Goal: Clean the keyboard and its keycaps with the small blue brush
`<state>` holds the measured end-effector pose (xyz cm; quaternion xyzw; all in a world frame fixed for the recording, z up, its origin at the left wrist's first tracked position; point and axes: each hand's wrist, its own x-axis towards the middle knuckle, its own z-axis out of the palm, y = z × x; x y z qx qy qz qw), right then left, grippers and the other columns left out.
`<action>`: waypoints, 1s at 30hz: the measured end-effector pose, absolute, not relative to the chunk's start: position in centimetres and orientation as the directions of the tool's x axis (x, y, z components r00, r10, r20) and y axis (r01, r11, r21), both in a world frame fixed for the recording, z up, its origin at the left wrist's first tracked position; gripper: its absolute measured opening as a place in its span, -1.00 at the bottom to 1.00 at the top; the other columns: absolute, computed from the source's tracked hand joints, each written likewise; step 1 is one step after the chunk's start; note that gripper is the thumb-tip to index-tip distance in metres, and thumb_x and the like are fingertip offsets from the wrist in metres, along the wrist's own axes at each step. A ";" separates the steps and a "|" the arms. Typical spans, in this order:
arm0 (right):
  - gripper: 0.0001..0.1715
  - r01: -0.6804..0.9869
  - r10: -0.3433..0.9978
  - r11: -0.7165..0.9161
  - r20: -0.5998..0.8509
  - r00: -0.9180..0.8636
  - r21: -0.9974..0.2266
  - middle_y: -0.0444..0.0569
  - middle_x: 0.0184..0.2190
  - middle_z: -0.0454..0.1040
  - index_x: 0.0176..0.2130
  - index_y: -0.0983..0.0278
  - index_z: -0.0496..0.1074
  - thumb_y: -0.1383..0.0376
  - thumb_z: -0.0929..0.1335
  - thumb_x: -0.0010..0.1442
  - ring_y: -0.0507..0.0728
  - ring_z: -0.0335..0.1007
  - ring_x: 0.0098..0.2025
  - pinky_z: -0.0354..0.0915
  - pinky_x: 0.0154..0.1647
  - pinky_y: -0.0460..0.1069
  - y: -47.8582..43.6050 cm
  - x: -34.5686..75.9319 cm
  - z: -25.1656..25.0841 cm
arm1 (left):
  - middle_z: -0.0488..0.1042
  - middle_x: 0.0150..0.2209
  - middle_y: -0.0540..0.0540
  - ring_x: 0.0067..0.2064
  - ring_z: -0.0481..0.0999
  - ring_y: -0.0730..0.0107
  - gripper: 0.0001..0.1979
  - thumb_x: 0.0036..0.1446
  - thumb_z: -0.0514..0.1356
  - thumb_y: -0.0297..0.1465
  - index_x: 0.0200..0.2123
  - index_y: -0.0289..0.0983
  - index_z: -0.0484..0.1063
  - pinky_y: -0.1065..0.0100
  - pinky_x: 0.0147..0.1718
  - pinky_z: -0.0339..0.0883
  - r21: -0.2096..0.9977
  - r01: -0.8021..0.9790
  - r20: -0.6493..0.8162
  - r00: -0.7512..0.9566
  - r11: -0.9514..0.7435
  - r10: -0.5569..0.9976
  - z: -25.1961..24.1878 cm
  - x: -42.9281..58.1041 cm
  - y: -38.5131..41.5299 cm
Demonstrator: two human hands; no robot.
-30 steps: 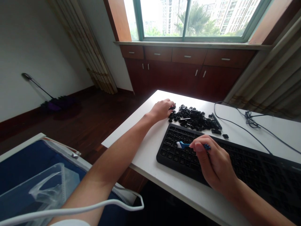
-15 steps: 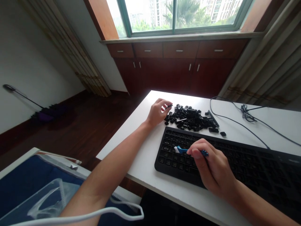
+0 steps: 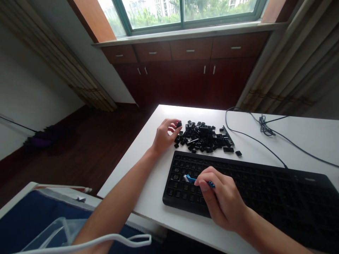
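Between the thumb and fingers of my left hand (image 3: 164, 135) is a black keycap (image 3: 179, 124), held at the left edge of a heap of loose black keycaps (image 3: 205, 135). My right hand (image 3: 221, 197) grips a small blue brush (image 3: 190, 179) with white bristles. The bristles point left, over the left part of a black keyboard (image 3: 265, 183) whose keycaps are off there, leaving bare sockets. Whether the bristles touch the sockets I cannot tell. My right palm and wrist cover part of the keyboard's front edge.
The keyboard's black cable (image 3: 254, 139) runs across the white table (image 3: 140, 151) to a tied bundle (image 3: 265, 127). A blue bag (image 3: 18, 218) with clear plastic lies at lower left, with a white cord (image 3: 124, 238) in front. Wooden cabinets (image 3: 182, 77) stand beyond the table.
The view has shifted, so the table things sit lower and further left. The keycap in my left hand has turned and shows more of its side. The right hand keeps the brush over the keyboard.
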<state>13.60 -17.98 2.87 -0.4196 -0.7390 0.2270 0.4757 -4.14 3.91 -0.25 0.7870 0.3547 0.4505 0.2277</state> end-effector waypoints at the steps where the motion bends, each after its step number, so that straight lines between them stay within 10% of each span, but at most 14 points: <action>1: -0.82 0.407 0.834 0.547 0.514 -0.198 -0.731 -0.01 -0.30 0.41 -0.10 0.28 0.33 0.48 0.24 0.32 0.07 0.32 -0.33 0.22 -0.36 -0.03 -17.9 13.6 2.9 | 0.51 -0.10 -0.10 -0.22 0.56 0.43 -0.73 0.24 0.27 -0.32 0.00 -0.22 0.48 0.37 -0.29 0.56 0.682 0.352 0.542 0.345 -0.641 0.766 -0.2 -4.1 3.9; 30: -0.65 0.488 0.842 0.530 0.497 -0.209 -0.693 0.03 -0.20 0.44 0.01 0.28 0.37 0.56 0.25 0.29 0.07 0.44 -0.23 0.38 -0.28 -0.03 -17.7 13.0 3.1 | 0.59 -0.10 -0.14 -0.16 0.61 0.36 -0.72 0.29 0.22 -0.29 0.03 -0.23 0.47 0.35 -0.22 0.55 0.779 0.245 0.497 0.322 -0.577 0.806 -0.6 -4.2 5.0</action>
